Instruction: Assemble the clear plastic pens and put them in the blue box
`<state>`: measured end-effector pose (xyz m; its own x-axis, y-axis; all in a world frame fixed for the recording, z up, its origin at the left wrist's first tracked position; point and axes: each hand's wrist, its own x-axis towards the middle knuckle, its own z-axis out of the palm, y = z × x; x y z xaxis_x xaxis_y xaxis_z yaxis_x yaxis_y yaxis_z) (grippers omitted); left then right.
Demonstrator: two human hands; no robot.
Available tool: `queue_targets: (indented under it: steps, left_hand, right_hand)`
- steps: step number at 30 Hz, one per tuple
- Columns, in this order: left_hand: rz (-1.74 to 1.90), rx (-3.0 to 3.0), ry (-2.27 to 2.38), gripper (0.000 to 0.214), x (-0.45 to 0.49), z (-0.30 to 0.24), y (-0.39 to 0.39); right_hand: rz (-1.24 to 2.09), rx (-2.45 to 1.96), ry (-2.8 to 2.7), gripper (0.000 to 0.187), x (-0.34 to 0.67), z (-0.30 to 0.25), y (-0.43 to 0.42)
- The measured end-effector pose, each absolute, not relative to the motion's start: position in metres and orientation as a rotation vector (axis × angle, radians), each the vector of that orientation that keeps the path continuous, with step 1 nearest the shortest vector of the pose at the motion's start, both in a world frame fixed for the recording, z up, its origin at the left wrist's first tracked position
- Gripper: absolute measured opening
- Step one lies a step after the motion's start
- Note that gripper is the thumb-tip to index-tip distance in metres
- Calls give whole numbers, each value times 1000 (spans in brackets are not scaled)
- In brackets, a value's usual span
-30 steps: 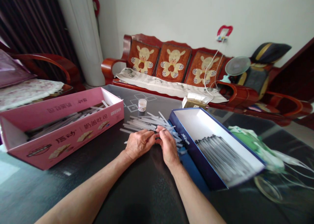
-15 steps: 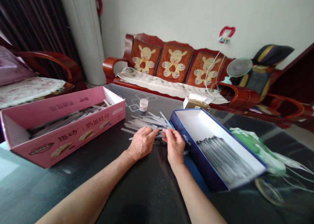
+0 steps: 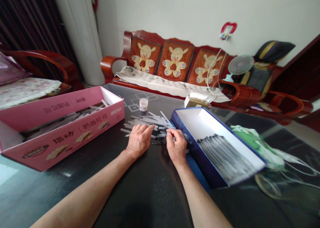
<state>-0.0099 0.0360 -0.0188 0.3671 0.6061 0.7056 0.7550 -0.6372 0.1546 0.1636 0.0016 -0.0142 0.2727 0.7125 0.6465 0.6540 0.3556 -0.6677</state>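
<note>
A pile of pale, translucent pen tubes (image 3: 143, 122) lies on the dark table, with small black pieces (image 3: 158, 132) among them. My left hand (image 3: 140, 141) is closed at the near left side of the pile, fingertips curled under; whatever it holds is hidden. At the pile's right edge my right hand (image 3: 177, 146) makes a pinch, thumb against forefinger, and what sits in it is too small to name. Just right of that hand, a blue box (image 3: 212, 164) with a white inside holds a row of pens (image 3: 225, 156) with dark ends.
On the left stands a long pink box (image 3: 82, 128) with more tubes and dark pieces in it. Behind the pile is a small white tub (image 3: 143, 105). A tissue box (image 3: 197, 101) stands farther back. At right lie a green-and-white bag (image 3: 257, 146) and cords.
My hands have drawn apart, uncovering the black pieces between them. The right fingers have curled in more. The whole view has shifted slightly.
</note>
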Motion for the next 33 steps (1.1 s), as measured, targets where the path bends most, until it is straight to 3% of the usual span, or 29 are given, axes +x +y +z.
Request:
queue_targets:
  steps: [11, 27, 33]
  left_hand:
    - [-1199, -2418, -1218, 29, -11, -26, 42]
    - [-1179, -2459, -1226, 28, -10, -25, 40]
    - [-1179, -2492, -1213, 29, -9, -24, 38]
  right_hand:
    - [-66, -1312, -1449, 18, 167, -11, 1]
    - [-128, -1805, -1988, 10, 166, -5, -10]
    - [-107, -1721, -1974, 7, 162, -4, -9]
